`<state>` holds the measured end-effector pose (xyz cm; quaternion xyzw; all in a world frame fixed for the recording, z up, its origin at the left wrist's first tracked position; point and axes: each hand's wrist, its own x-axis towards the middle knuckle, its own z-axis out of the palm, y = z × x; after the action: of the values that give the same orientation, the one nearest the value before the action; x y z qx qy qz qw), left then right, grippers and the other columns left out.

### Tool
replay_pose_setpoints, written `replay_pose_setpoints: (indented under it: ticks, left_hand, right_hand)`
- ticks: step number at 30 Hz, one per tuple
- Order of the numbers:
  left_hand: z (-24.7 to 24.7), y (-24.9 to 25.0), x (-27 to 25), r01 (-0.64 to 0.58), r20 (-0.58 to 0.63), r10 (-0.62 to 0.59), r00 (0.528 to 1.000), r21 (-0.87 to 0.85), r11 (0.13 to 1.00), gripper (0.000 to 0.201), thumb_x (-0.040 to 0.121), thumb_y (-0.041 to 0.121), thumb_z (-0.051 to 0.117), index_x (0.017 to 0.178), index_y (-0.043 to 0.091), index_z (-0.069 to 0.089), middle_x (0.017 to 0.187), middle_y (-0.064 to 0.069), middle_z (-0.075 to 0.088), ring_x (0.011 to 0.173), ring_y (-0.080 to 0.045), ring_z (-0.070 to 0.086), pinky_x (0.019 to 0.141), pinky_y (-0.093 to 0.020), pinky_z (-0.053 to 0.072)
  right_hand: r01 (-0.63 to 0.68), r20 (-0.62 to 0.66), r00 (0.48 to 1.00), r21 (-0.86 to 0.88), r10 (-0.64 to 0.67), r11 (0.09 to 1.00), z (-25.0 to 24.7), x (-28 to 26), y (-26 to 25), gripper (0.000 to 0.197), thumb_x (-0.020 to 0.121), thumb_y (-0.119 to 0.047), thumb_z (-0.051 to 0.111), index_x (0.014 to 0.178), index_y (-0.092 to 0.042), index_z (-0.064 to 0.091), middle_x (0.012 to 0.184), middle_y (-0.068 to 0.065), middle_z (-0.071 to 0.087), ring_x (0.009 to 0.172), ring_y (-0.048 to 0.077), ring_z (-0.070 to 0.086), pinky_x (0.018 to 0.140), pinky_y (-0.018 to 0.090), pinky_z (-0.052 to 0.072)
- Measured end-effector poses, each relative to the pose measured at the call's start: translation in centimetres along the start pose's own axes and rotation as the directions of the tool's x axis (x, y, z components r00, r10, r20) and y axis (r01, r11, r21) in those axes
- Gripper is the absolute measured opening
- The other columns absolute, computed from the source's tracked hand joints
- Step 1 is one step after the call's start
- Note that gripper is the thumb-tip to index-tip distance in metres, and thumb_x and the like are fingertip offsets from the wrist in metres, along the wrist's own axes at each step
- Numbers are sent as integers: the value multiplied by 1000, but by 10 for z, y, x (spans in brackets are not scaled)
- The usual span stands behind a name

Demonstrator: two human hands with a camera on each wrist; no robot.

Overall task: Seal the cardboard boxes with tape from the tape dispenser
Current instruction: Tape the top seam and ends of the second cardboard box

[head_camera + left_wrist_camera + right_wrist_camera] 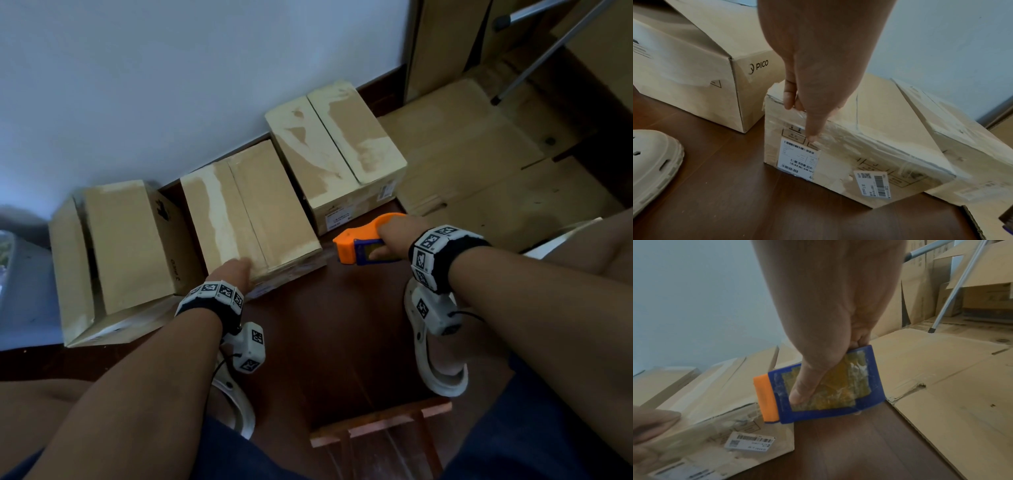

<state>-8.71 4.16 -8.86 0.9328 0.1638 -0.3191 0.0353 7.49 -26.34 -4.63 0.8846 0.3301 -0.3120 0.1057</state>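
Observation:
Three cardboard boxes stand in a row along the wall: a left box (pixel 120 253), a middle box (pixel 250 212) and a right box (pixel 335 147), each with pale tape marks on its closed flaps. My left hand (pixel 233 272) rests on the middle box's near top edge. In the left wrist view the thumb (pixel 813 136) presses flat down the labelled front face (pixel 859 154). My right hand (pixel 383 245) grips the orange and blue tape dispenser (pixel 356 248), held just off that box's near right corner. Its thumb (pixel 799 394) lies on the blue plate (pixel 869 386).
Flattened cardboard (pixel 479 164) covers the floor to the right, with metal legs (pixel 534 65) and stacked cardboard behind. White sandals (pixel 435 359) are on my feet on the dark wood floor. A wooden stool (pixel 380 428) is below me. The left box reads PICO (pixel 761 65).

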Motion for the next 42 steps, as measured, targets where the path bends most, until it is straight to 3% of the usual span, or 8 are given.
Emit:
replay_pose_setpoints:
  ticks: [4,9,17,22,25,28,34,42]
  left_hand:
    - [-1,2,-1,-3,-4,3,1000,-4,1000,23,87,15,62,106,10,50,103,-11,57,92,-28,57,73,-32,44]
    - [-1,2,0,-3,3,3,1000,5,1000,25,86,15,64,107,9,50,105,-14,58,94,-30,58,75,-34,45]
    - [-1,4,-1,10,-15,-10,1000,24,1000,26,89,13,59,113,13,49,109,-12,58,96,-29,59,72,-31,44]
    - [2,3,2,7,-37,-7,999,18,1000,27,89,12,56,114,15,49,107,-11,58,94,-27,59,71,-31,44]
    - [2,4,2,7,-30,-6,1000,15,1000,30,89,13,57,117,14,49,111,-11,57,99,-29,60,75,-34,47]
    - [2,5,1,-7,-29,7,1000,4,1000,30,88,16,59,116,13,49,112,-12,56,101,-30,59,80,-36,49]
    - [2,0,2,-57,-37,57,998,-14,998,21,88,19,60,105,12,49,105,-10,55,92,-26,56,77,-33,46]
    - [4,-1,1,-66,-40,64,997,-45,997,25,89,17,60,111,12,48,110,-10,53,98,-28,57,81,-35,47]
  right_hand:
    - [-23,-11,1000,-85,23,996,-2,-5,-2,46,87,-59,55,94,-14,60,76,1,54,73,21,58,65,32,49]
    - [-8,-28,1000,-122,5,992,2,-9,2,50,87,-61,53,104,-13,59,91,5,60,82,23,62,65,33,48]
    - [-39,-5,999,-60,39,997,5,-8,3,48,89,-57,55,109,-14,56,97,7,61,88,24,62,78,37,54]
    - [-85,-5,996,-41,85,996,-1,-1,-7,51,87,-61,55,95,-12,64,86,6,61,75,24,59,66,31,49]
    - [-102,-17,995,-70,101,992,-8,4,-16,50,87,-61,55,92,-11,61,84,5,61,70,23,56,60,30,45]
    - [-119,-9,993,-72,119,990,-13,9,-23,45,88,-58,56,86,-13,56,71,1,52,60,18,50,56,29,41]
    - [-101,10,995,-98,102,990,-23,19,-32,46,89,-57,56,79,-12,57,68,1,53,58,18,52,56,28,44]
    - [-88,54,994,-70,92,994,-29,28,-46,47,91,-56,52,69,-14,51,66,2,53,55,16,50,47,25,36]
